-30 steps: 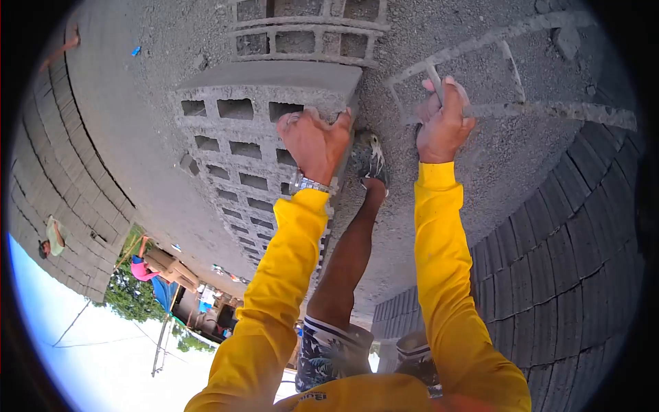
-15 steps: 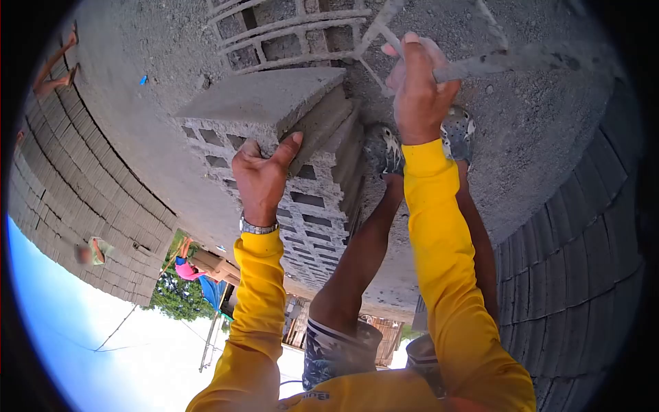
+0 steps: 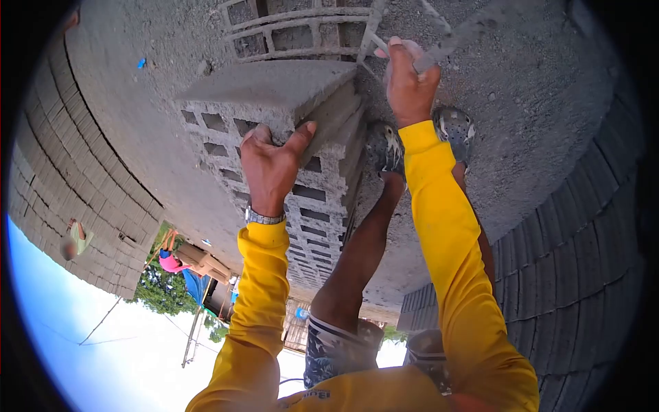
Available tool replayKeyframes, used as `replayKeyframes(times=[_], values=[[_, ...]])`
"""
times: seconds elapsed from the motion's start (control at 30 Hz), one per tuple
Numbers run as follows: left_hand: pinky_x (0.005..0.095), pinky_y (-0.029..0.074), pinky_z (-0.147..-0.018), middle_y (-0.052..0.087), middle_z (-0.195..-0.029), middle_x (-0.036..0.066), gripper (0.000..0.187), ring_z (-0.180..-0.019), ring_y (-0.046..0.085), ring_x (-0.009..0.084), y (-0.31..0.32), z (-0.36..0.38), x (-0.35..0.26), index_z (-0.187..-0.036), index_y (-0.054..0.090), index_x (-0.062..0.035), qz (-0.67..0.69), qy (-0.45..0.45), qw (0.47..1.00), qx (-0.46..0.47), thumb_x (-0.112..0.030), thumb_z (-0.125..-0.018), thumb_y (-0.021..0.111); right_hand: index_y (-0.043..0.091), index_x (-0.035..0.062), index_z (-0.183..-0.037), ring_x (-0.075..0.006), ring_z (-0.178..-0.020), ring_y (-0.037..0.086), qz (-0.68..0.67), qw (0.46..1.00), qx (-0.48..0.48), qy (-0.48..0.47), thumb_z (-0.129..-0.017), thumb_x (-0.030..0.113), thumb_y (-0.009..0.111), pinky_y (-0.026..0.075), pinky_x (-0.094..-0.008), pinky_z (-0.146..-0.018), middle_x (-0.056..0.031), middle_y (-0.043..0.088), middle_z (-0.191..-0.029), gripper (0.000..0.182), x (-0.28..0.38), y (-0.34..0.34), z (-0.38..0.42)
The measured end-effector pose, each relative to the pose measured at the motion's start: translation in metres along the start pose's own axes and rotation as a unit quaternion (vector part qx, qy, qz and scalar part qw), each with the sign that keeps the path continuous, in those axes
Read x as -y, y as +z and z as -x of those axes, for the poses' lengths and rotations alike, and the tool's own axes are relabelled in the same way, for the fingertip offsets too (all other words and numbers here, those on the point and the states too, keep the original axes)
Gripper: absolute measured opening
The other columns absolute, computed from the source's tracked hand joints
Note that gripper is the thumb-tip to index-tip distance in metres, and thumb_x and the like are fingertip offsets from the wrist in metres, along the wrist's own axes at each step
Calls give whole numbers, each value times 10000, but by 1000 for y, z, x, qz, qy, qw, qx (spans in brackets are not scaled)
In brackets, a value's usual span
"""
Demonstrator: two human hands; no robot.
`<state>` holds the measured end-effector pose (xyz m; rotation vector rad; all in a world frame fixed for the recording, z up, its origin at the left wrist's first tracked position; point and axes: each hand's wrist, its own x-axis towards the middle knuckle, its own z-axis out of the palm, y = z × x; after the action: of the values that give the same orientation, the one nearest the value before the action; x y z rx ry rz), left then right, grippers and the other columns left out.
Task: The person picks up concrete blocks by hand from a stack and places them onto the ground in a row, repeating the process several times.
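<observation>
My left hand (image 3: pixel 271 165), with a watch at the wrist, has its fingers and thumb closed on the near corner of the top hollow concrete block (image 3: pixel 264 89). That block lies on a tall stack of similar blocks (image 3: pixel 322 175), whose holes face me. Farther up and to the right, my right hand (image 3: pixel 410 81) is wrapped round a grey, cement-crusted bar (image 3: pixel 429 60). The bar's far part is blurred, and its kind does not show clearly. Close above the block is a grey, crusted grid frame (image 3: pixel 295 38).
My shoes (image 3: pixel 455 127) stand on gritty ground beside the stack. Long rows of stacked blocks (image 3: pixel 570 268) rise on the right, with another wall of them (image 3: pixel 75 199) on the left. Another person in pink (image 3: pixel 169 261) and one in a pale top (image 3: pixel 81 239) are farther off.
The bar has swung upward with my right hand, which has shifted slightly up and left. My left hand keeps its grip on the block's corner. The whole view has shifted slightly.
</observation>
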<state>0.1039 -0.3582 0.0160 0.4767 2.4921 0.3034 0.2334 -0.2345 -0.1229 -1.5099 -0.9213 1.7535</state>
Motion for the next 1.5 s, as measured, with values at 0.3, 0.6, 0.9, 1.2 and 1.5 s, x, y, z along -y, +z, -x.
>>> replayKeyframes(times=[0.3,0.6,0.9,1.2,1.5], values=[[444,444,-687,590,-737,240,575,-690,540,375,62,4,-7,-667,560,94,-80,36,995,-49,-397,-673,861,709,-52,-869,-200,-651,654,60,994,-77,51,-893,257,635,479,-314,-626,-120,720,-742,319,-21,-63,0],[374,506,-883,704,-1035,184,394,-983,672,298,-10,55,2,-1079,683,20,51,59,996,-45,-329,-899,711,716,-76,-882,-125,-623,549,45,968,-186,162,-884,269,637,434,-294,-605,-101,700,-749,354,7,-133,42],[425,497,-782,632,-812,316,694,-824,644,378,88,69,56,-780,629,130,-297,123,941,-102,-542,-719,794,694,-28,-817,-93,-515,451,-25,963,-155,217,-896,269,643,362,-276,-477,4,536,-624,311,3,-126,93],[308,410,-541,529,-609,73,494,-588,462,152,11,87,35,-613,526,35,97,-44,991,75,-314,-696,866,669,-32,-766,-96,-473,471,-96,970,-157,158,-876,287,666,380,-260,-448,-19,589,-640,337,-10,-112,103],[233,261,-471,411,-602,-54,531,-549,329,57,12,86,40,-582,378,-105,58,16,996,62,-228,-762,862,701,-19,-893,-94,-459,460,36,984,-66,-163,-942,218,599,396,-276,-483,8,541,-564,263,24,-85,82]])
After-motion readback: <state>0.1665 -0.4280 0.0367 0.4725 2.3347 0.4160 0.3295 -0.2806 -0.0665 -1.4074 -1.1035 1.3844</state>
